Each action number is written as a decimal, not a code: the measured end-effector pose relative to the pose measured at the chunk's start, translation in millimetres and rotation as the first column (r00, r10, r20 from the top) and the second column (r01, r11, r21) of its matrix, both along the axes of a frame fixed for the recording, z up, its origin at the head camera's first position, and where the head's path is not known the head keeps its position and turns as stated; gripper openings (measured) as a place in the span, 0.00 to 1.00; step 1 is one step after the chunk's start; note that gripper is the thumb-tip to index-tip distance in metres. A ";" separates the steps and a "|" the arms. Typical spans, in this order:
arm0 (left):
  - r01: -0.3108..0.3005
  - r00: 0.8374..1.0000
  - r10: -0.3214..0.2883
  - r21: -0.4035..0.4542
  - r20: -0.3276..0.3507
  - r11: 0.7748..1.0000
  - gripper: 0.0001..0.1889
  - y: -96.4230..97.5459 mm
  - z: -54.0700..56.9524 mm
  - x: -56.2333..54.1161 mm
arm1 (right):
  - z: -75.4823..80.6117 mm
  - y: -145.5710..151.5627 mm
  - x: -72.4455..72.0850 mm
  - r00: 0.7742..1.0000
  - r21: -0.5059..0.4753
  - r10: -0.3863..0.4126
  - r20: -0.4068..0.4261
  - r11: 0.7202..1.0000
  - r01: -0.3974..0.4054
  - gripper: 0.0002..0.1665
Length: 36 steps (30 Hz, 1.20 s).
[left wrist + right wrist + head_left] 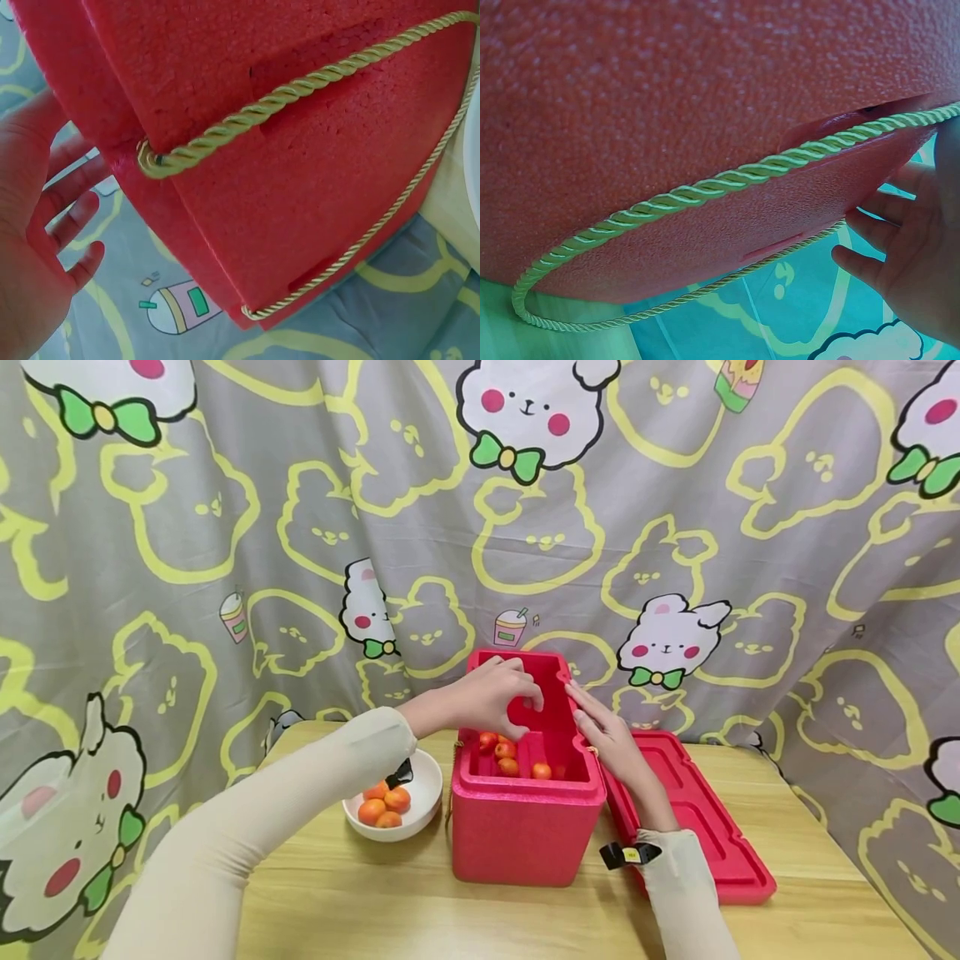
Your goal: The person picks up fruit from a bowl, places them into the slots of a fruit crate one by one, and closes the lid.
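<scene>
A red foam box [525,839] stands lidless on the table, with several small orange-red fruits [507,767] on its floor. Over its opening hangs my left hand [491,693], thumb and fingers bent apart with no item visible between them. My right hand [611,735] rests along the right rim, fingers fairly straight. In the left wrist view the left hand [30,217] is beside the box's upper edge. The right wrist view has the right hand [915,247] against the box side, fingertips partly hidden. To the left, a white bowl [431,789] holds several orange fruits [397,799].
The red lid [712,810] lies on the wooden table [360,902] right of the box. A gold rope handle [277,101] hangs on the box's left side, another gold rope [705,187] on its right. A patterned curtain [420,527] hangs behind.
</scene>
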State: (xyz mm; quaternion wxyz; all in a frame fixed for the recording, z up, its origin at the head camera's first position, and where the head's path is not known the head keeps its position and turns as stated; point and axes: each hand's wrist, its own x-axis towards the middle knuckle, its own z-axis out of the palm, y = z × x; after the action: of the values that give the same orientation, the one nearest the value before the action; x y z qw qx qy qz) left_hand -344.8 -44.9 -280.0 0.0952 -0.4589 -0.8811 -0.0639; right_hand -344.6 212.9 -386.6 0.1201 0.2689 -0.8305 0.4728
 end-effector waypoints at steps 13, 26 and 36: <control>-0.002 0.999 0.008 0.131 -0.046 0.991 0.13 -31.1 -2.5 -6.1 | -0.3 0.3 -1.7 1.000 -0.011 0.005 -0.016 1.000 -0.005 0.30; -0.072 0.995 0.089 0.302 -0.044 0.951 0.11 -80.3 -9.3 -13.3 | -1.3 0.8 -2.2 1.000 -0.011 0.016 -0.018 1.000 -0.017 0.31; -0.113 0.992 0.124 0.303 -0.019 0.946 0.09 -116.5 -37.4 -13.0 | -1.8 2.1 -2.7 1.000 -0.002 0.012 -0.019 1.000 -0.012 0.31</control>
State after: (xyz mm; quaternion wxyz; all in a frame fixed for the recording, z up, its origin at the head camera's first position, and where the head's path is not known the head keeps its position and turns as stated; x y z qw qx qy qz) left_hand -357.7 -161.5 -317.4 0.1843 -0.3864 -0.8850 -0.1831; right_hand -347.3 215.0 -388.3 0.1255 0.2784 -0.8272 0.4717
